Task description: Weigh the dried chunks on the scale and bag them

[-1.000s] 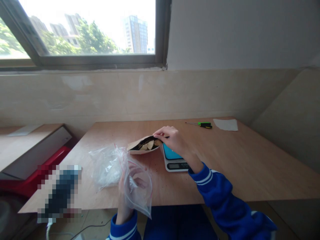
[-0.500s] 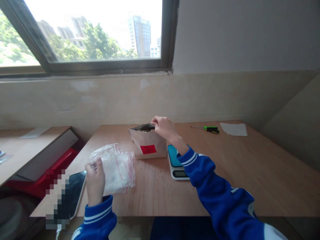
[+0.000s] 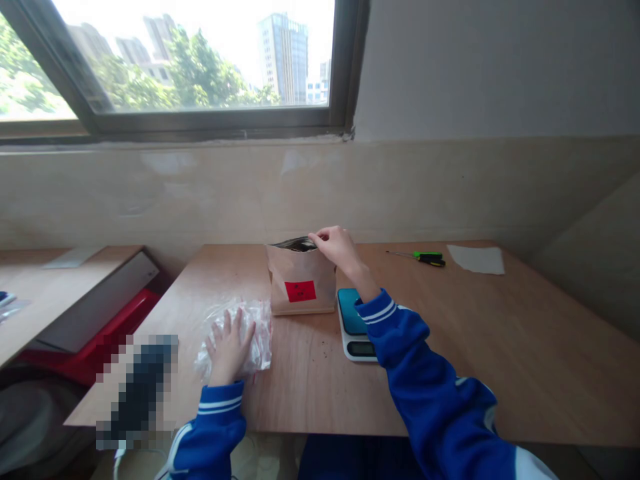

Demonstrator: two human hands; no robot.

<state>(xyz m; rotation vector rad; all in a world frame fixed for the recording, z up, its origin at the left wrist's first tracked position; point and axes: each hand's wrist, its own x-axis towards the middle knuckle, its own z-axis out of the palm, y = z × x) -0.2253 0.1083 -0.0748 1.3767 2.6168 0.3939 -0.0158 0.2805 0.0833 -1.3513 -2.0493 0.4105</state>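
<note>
1. Paper bag (image 3: 305, 268): it stands upright on the surface (image 3: 480, 360) at the middle of the frame, red label (image 3: 300, 291) toward the viewer, mouth gaping. Its inside is dark from this angle, so I can't fairly say what it contains.
2. The right hand (image 3: 340, 248) pinches the right end of the bag's rim between thumb and fingers.
3. The left hand (image 3: 230, 348), lower left of centre, lies palm down with fingers spread over the clear plastic bags (image 3: 262, 347). Half a second ago it was curled and raised at their left edge. That change seems to flatten the pile, leaving the right hand alone to keep the paper bag's mouth in hand.
4. The scale (image 3: 352, 321) sits just right of the paper bag, partly under the right sleeve (image 3: 400, 333).
5. Farther out, upper right on the surface, lie two screwdrivers (image 3: 428, 256) and a white sheet (image 3: 477, 260).
</note>
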